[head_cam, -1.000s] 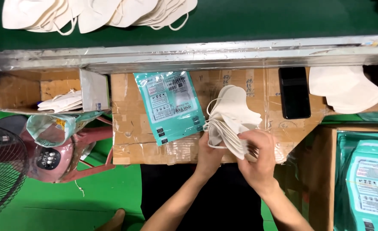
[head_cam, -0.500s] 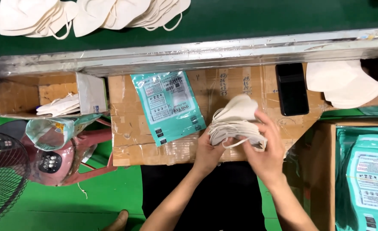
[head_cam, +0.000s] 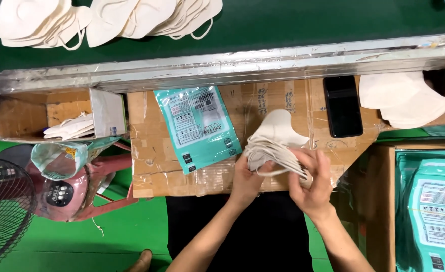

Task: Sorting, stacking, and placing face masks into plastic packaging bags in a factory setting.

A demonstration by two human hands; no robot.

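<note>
Head view, looking straight down. Both hands are working a stack of white folded masks (head_cam: 275, 143) just above the near edge of the cardboard-covered surface (head_cam: 147, 146). Left hand (head_cam: 246, 177) is gripping the stack's lower left end, thumb and fingers closed around it from beneath. Right hand (head_cam: 310, 176) is pinching the stack's lower right edge, fingers curled over the layered folds; an ear loop is hanging between the two hands. Topmost mask is fanning upward, away from the person.

Teal printed pouch (head_cam: 198, 126) is lying flat on the cardboard just left of the stack, not touching it. Black phone (head_cam: 342, 106) is lying face up to the right of the stack. More white masks (head_cam: 403, 100) are sitting piled at the right end of the surface. Further loose masks (head_cam: 106, 17) are lying on the dark green belt (head_cam: 308, 22) beyond a foil-wrapped rail (head_cam: 283, 58). Open cardboard box (head_cam: 21, 118) at left is holding a few masks. Box of teal pouches (head_cam: 434, 201) is sitting at lower right. Fan (head_cam: 1, 211) is showing at lower left.
</note>
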